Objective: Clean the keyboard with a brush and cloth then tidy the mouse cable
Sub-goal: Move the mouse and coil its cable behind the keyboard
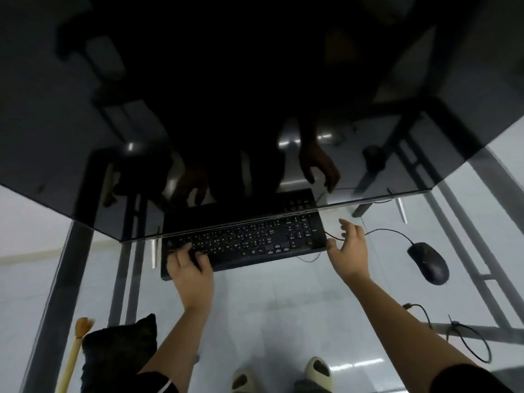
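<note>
Nearest, leaves wooden brush [74, 353] and dark cloth [122, 350] untouched, behind the left fingers [185, 250]. Lays them over the keyboard [255, 242], left end, gripping nothing; spreads right fingers [347, 226] wide at its right end. Probably rigid, light: take both short ends.

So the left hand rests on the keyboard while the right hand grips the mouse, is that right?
Not quite. In the head view the right hand is open beside the right end of the keyboard; the mouse lies untouched further right. The left hand does rest on the keys.
</note>
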